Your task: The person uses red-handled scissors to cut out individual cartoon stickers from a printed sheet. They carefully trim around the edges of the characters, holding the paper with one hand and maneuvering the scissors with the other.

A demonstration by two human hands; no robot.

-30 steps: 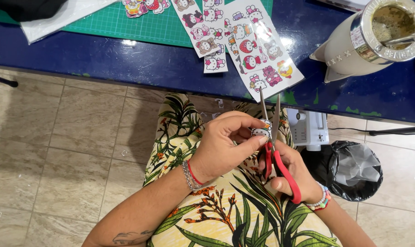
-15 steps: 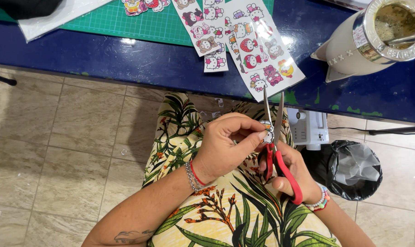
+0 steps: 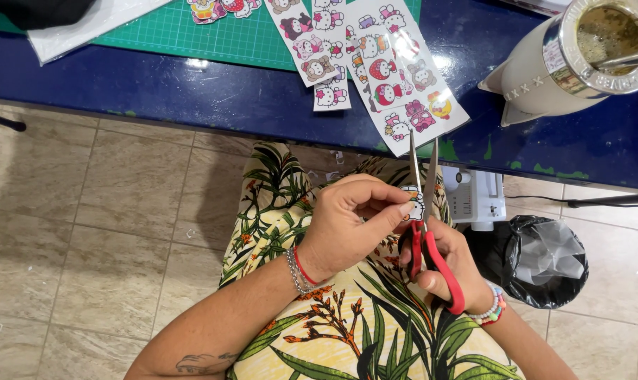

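- Head view, the only one we have. In the middle of the frame our left hand (image 3: 347,229) pinches a small sticker (image 3: 413,204) between thumb and fingertips, closed on it above the lap.
- Just right of it, our right hand (image 3: 449,264) is wrapped through the red loops of the scissors (image 3: 426,232); the fingers are clamped on the handles, and the steel blades stand apart, pointing to the top of the frame, with the sticker at their crotch.
- How far along, as we judge it: the piece in hand looks partly trimmed, with white border still around it. At the top centre, two sheets (image 3: 403,74) lie with many printed figures uncut, and a few cut-out figures (image 3: 210,8) lie at the top edge left of them, so most of the cutting seems left.
- Materials: the sheets are glossy and catch the light; they lie partly on a green gridded mat (image 3: 192,32), flat and matte, on a dark blue table (image 3: 192,88) with a scuffed sheen.
- At the upper right a white cup (image 3: 544,67) with a metal rim holds a greenish-brown fill.
- Lower right, a bin (image 3: 544,264) lined with crinkled black plastic stands on beige floor tiles (image 3: 86,211). Our lap wears a leaf-print cloth (image 3: 347,338).
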